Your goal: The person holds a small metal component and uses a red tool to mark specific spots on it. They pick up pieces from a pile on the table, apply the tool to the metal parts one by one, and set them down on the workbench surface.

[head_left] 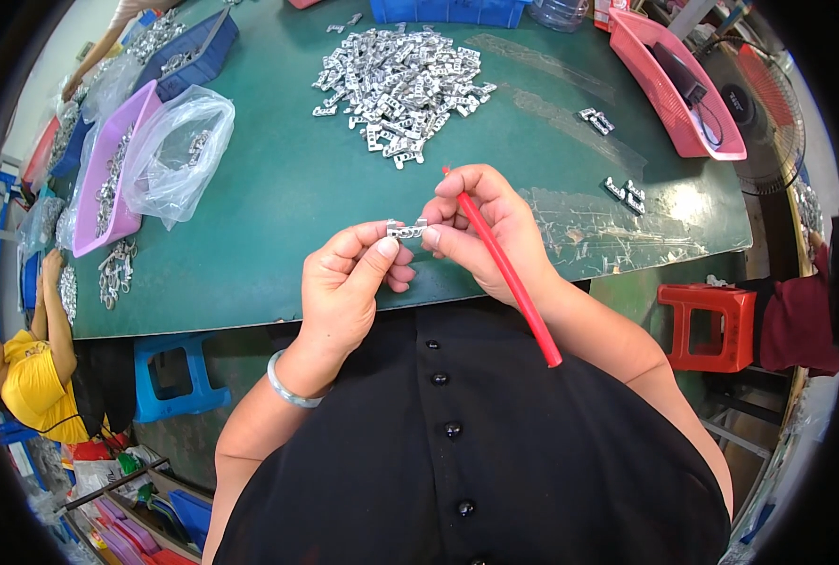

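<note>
My left hand (349, 278) pinches a small silver metal part (405, 231) with cut-outs, held just above the near edge of the green table. The fingertips of my right hand (490, 235) meet the part's right end. A long, thin red rod (512, 273) also lies in my right hand, passing under the curled fingers and slanting down toward my lap; what it is for does not show. Beyond my hands a large heap of similar silver metal parts (405, 85) covers the middle of the table. Several more lie in small groups at the right, such as a pair (596, 121).
The green table (268, 254) carries a purple basket (108, 179) and a clear plastic bag (179, 155) at left, and a pink basket (669, 85) at right. Blue bins (193, 56) stand farther back. A person in yellow (42, 386) sits at left; stools (711, 325) flank the table.
</note>
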`<action>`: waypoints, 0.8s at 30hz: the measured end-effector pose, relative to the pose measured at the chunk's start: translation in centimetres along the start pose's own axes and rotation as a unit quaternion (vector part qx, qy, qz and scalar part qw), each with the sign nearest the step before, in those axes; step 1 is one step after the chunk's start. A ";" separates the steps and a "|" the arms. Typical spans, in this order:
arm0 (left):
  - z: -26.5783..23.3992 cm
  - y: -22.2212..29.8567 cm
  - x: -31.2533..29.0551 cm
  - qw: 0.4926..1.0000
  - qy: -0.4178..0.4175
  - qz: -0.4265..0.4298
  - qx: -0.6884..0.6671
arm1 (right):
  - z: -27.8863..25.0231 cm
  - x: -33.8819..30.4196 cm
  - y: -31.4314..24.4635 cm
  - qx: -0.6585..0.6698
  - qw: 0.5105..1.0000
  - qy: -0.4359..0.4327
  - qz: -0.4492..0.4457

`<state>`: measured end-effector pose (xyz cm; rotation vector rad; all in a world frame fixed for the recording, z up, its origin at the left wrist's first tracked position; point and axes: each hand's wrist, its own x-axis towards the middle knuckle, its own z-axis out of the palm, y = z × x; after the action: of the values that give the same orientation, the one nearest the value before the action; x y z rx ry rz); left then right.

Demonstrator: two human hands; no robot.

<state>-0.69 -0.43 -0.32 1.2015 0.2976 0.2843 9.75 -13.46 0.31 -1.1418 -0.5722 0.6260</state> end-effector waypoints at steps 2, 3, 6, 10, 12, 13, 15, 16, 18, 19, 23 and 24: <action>0.0 0.1 0.0 1.000 -0.002 -0.007 0.001 | 0.0 0.1 -0.2 0.018 1.000 0.004 0.023; -0.1 0.0 0.0 1.000 -0.004 -0.010 -0.007 | -0.1 0.1 -0.2 0.028 0.999 0.004 0.031; -0.2 -0.1 -0.1 0.999 -0.011 -0.019 -0.023 | -0.3 0.2 -0.2 0.063 0.996 0.005 0.057; 0.0 0.3 0.1 0.999 -0.007 -0.035 -0.024 | -0.4 0.5 -0.2 0.097 0.992 0.007 0.084; 0.0 0.4 0.2 0.999 -0.004 -0.043 -0.021 | -0.4 0.5 -0.2 0.099 0.991 0.008 0.093; -0.1 0.3 0.3 0.999 -0.004 -0.047 -0.017 | -0.3 0.5 -0.2 0.098 0.990 0.008 0.097; 0.0 0.3 0.3 0.998 0.006 -0.057 -0.014 | -0.3 0.4 -0.2 0.098 0.990 0.008 0.104; 0.2 0.4 0.3 0.998 0.017 -0.063 -0.016 | -0.3 0.4 -0.2 0.100 0.989 0.009 0.106; 0.3 0.5 0.3 0.997 0.030 -0.074 -0.019 | -0.4 0.4 -0.1 0.102 0.989 0.009 0.110; 0.3 0.5 0.4 0.996 0.033 -0.078 -0.022 | -0.4 0.4 -0.1 0.101 0.989 0.008 0.111; 0.1 0.5 0.5 0.995 0.036 -0.088 -0.034 | -0.4 0.6 0.0 0.099 0.988 0.010 0.115; 0.1 0.5 0.6 0.995 0.037 -0.089 -0.036 | -0.4 0.6 -0.1 0.098 0.988 0.010 0.116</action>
<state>-0.15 -0.17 0.13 1.0871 0.4536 0.1828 10.49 -13.31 0.29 -1.0352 -0.3546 0.8516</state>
